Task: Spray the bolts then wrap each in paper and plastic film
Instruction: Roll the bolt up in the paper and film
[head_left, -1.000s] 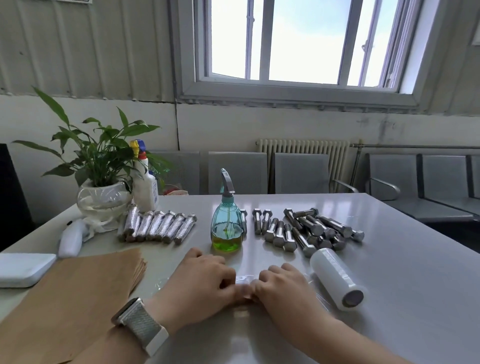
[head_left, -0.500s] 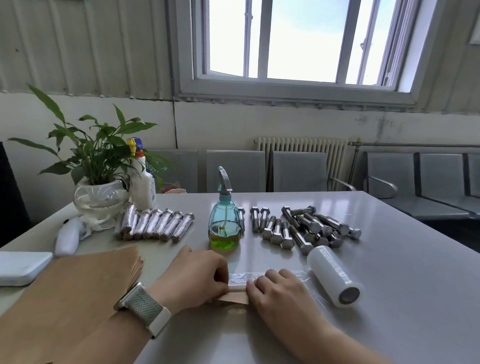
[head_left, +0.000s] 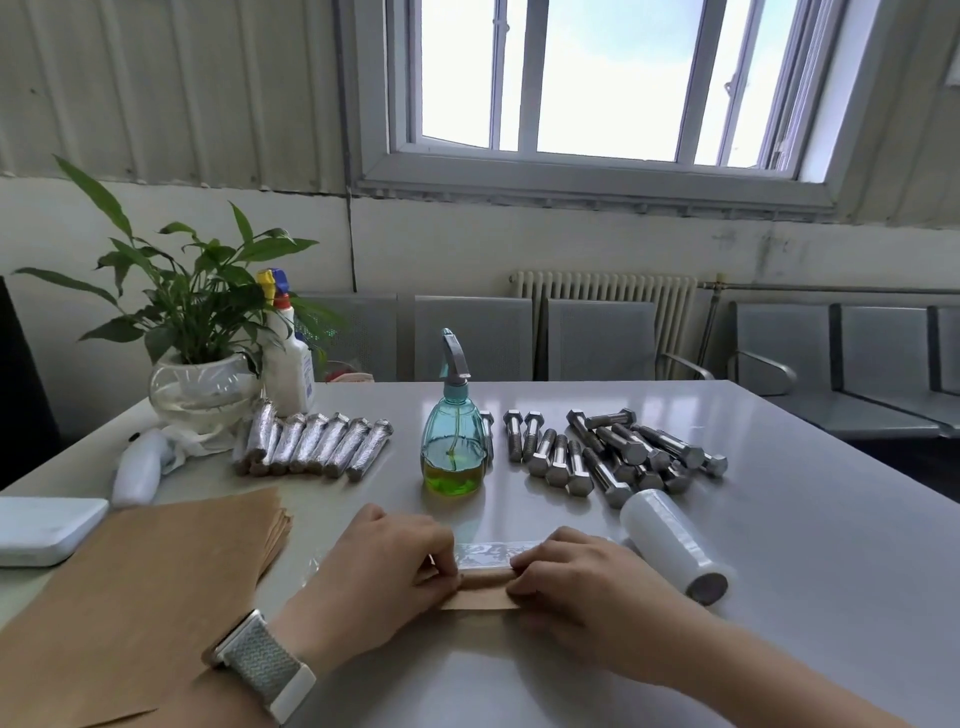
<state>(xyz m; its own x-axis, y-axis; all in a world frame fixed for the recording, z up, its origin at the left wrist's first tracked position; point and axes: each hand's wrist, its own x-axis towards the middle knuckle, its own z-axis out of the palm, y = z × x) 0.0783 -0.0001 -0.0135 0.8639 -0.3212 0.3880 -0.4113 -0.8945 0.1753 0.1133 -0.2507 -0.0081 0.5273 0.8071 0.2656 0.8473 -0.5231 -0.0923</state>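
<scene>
Head view, low on the desk: paper-wrapped bolt lying crosswise between both hands, on a strip of film. Left hand curled over one end, thumb and fingers pinching the paper roll; right hand curled over the other end, fingertips pressing it down. Held at both ends, probably to keep the paper from springing open while rolling onto the film. Film roll parked just right of the right hand, sheet apparently running from it under the bolt, handy for the next pull. Paper stack on the left, near the left wrist. Sprayer straight ahead, green liquid low in its belly, standing between two groups: finished bolts in shiny wrap lined up to its left, bare bolts heaped to its right. Sorted that way, likely, so done and undone never mix. Further left: plant in a glass bowl, white bottle beside it, white box at the desk edge. No readable writing anywhere; bottle label too small to make out.
</scene>
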